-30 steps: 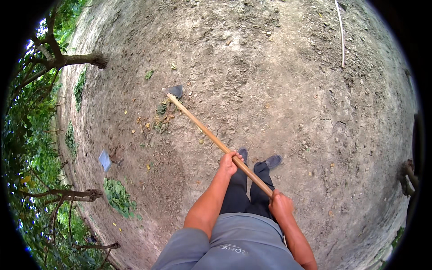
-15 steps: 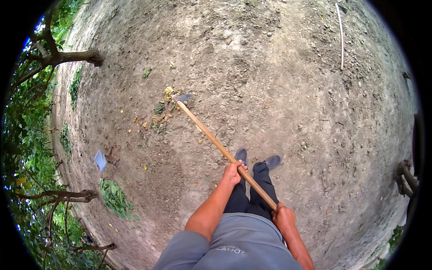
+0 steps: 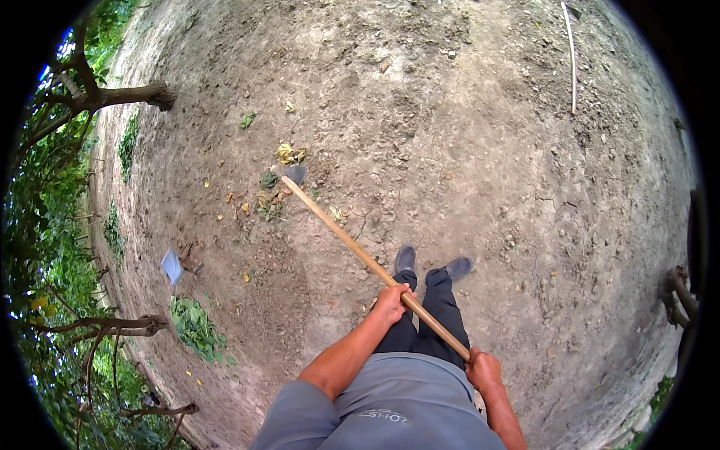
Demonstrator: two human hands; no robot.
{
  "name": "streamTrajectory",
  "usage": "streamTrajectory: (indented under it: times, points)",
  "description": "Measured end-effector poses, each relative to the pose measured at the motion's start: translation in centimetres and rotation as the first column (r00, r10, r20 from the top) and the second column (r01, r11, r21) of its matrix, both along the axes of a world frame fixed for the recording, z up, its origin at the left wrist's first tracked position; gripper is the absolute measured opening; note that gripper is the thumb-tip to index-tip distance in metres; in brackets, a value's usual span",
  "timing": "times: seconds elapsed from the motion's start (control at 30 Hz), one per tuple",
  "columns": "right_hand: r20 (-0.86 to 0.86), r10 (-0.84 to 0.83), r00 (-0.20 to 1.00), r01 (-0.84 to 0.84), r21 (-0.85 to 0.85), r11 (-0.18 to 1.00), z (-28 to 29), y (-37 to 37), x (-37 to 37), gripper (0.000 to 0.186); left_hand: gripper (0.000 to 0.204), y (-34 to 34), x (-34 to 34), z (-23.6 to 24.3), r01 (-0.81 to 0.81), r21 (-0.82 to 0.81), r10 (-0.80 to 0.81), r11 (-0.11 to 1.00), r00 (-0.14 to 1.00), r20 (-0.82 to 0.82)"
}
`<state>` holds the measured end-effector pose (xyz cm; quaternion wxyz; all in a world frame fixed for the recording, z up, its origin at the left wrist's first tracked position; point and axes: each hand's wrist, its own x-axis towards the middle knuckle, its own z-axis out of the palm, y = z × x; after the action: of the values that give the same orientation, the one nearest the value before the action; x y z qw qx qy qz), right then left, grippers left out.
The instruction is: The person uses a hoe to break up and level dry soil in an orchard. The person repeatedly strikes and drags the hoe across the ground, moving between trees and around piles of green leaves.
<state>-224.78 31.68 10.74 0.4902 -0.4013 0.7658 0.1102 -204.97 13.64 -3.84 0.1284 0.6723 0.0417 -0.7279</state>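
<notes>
A hoe with a long wooden handle slants from my waist toward the far left. My left hand is wrapped round the handle partway down, and my right hand grips its near end. The grey metal blade is at the ground among dry yellow leaves and a clump of wilted green leaves. Brown withered leaves lie just on the near side of the blade.
Tree branches and foliage line the left side. A light blue flat object and a heap of green leaves lie at left. A long pale-handled tool rests far right; a trunk stands at the right edge.
The hoe blade has shifted slightly left and nearer to me, and has turned so its face shows more broadly. Both hands have moved a little nearer and to the right, still gripping the handle.
</notes>
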Motion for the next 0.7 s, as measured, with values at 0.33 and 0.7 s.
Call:
streamTrajectory:
  times: [0.33,0.7]
  points:
    - [-0.023,-0.13,0.991,0.131,0.078,0.988,1.7,1.2,-1.0,0.02,0.009,0.5,-3.4,-1.8,0.085,0.043,-0.086,0.995,0.996,0.016]
    - [-0.077,-0.435,0.897,0.436,0.001,0.9,-0.2,7.3,0.5,0.023,0.016,0.9,-13.0,0.2,0.374,-0.143,-0.385,0.916,0.921,-0.061]
